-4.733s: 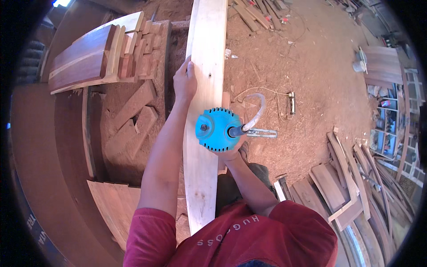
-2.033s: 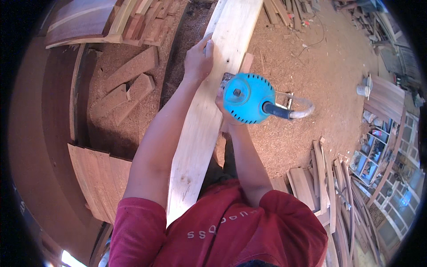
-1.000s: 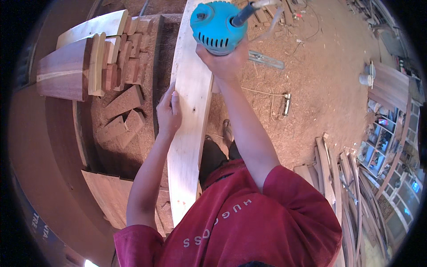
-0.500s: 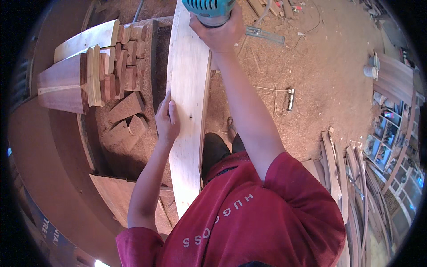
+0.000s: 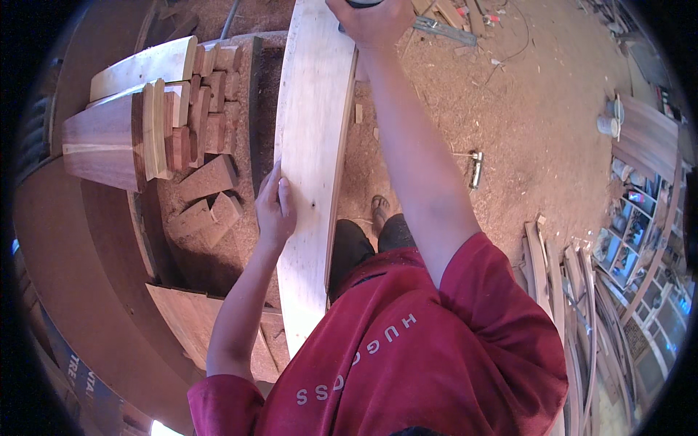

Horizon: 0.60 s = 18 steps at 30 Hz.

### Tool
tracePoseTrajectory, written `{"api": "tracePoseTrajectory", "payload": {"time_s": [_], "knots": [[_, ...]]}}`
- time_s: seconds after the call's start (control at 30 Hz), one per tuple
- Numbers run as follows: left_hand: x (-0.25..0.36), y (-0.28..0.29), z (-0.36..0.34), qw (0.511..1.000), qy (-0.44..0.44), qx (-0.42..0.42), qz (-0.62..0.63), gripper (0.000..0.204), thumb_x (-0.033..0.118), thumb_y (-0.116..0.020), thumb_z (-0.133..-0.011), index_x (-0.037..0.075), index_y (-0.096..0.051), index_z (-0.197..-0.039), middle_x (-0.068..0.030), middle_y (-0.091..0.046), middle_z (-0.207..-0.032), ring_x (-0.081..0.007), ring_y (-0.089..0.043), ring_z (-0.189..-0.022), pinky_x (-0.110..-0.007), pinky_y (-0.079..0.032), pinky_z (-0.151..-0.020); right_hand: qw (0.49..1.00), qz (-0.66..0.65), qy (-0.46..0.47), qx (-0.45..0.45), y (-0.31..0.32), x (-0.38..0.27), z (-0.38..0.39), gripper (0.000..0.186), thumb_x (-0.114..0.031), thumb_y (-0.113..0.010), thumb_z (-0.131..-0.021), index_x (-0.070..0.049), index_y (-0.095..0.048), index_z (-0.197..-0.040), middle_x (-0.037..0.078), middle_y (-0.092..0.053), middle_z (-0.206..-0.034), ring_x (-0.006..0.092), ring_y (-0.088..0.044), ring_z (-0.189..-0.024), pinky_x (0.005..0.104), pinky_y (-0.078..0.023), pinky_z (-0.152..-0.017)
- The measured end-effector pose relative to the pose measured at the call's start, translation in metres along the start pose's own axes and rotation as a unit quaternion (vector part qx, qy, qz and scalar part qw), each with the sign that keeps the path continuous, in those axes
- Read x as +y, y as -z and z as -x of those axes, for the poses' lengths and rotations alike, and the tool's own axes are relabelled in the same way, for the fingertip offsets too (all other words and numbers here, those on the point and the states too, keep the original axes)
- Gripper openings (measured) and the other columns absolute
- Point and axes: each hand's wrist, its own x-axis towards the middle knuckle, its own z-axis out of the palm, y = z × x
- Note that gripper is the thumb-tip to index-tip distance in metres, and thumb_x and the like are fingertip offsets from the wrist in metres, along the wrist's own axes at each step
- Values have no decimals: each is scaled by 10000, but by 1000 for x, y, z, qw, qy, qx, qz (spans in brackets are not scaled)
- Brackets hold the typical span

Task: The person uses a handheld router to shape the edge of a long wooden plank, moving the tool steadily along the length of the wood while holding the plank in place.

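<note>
A long pale wooden board (image 5: 314,138) runs away from my body, from my waist out past the top of the view. My left hand (image 5: 276,207) grips its left edge, thumb on the upper face, the other fingers partly hidden. At the board's far right edge, my right hand (image 5: 374,23) is wrapped round a handheld trim router (image 5: 365,3). Just a dark, rounded piece of the router shows; the upper frame border cuts off the rest.
Stacked wood pieces (image 5: 156,120) stand to the left, with loose offcuts (image 5: 207,178) nearby. A metal bar (image 5: 447,31) lies beyond my right hand. A power strip (image 5: 476,171) rests on the dusty floor (image 5: 538,123). Long wood strips (image 5: 574,305) lean at the right.
My right hand has moved farther away along the board with the trim router, whose teal body has left the view. My left hand keeps its place on the board's edge.
</note>
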Motion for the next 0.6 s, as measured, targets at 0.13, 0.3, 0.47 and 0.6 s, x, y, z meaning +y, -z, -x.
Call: {"api": "tracePoseTrajectory", "payload": {"time_s": [0.13,0.3,0.47,0.6], "knots": [[2,1,-1,1000,-16,-3,-13,465,183,-453,-1092,-81,-544,-1463,-299,-671,-1307,-373,-672,-1207,-422,-510,-1034,1000,14,10,23,-16,15,-14,857,-384,-946,-647,4,-594,-1325,242,-715,-1002,442,-720,-892,515,-580,-756],[-1,2,0,999,-11,-19,-23,469,175,-443,-1081,-70,-544,-1468,-304,-643,-1357,-429,-626,-1277,-449,-486,-1086,1000,13,-9,11,-27,24,-32,927,-412,-934,-655,-4,-569,-1403,251,-731,-1016,441,-729,-892,515,-588,-772],[3,2,-2,1000,2,-29,-8,466,160,-444,-1073,-92,-547,-1452,-317,-637,-1356,-443,-619,-1282,-456,-480,-1092,999,25,4,23,-44,41,-46,926,-424,-928,-662,-25,-567,-1416,258,-736,-1043,439,-736,-914,515,-592,-788],[2,4,0,1000,12,-25,-12,463,149,-450,-1070,-106,-547,-1443,-322,-636,-1354,-447,-620,-1278,-457,-481,-1090,1000,10,-19,15,-60,49,-62,911,-429,-928,-660,-28,-579,-1400,251,-739,-1037,436,-735,-931,515,-590,-791]]}}
